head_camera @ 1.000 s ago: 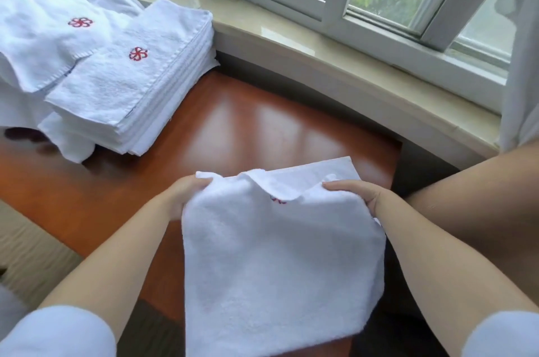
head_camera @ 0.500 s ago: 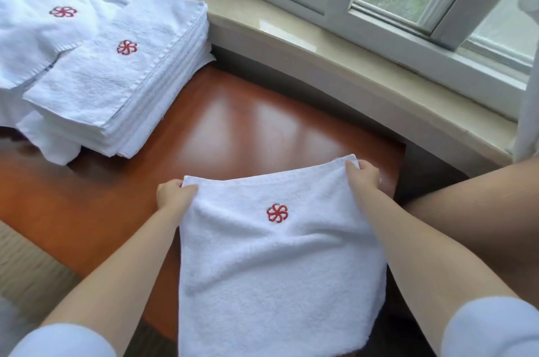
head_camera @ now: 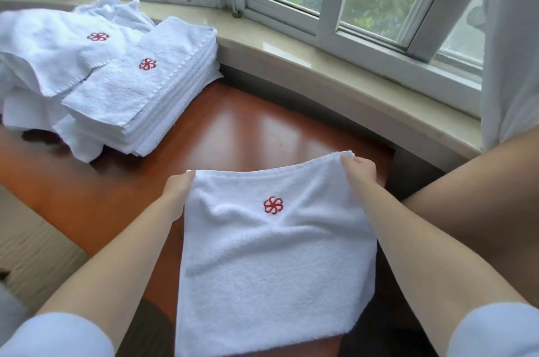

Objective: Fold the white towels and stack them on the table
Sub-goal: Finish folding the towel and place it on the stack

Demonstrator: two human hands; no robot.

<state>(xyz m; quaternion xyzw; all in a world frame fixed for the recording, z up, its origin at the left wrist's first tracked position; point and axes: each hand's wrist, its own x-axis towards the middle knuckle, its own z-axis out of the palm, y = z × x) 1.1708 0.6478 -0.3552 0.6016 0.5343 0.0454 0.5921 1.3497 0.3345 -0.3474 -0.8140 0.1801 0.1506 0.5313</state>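
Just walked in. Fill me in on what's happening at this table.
A person is folding white towels at a reddish wooden table by a window. The left hand and right hand each pinch a far corner of one white towel, holding it spread out with its red pinwheel logo facing up. To the left sits a neat stack of folded towels, and beyond it a looser heap of towels, apparently not yet folded.

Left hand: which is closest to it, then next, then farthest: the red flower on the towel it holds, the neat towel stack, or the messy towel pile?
From the left hand:
1. Red flower on the held towel, just to its right.
2. Neat towel stack, farther back on the table.
3. Messy towel pile, far left.
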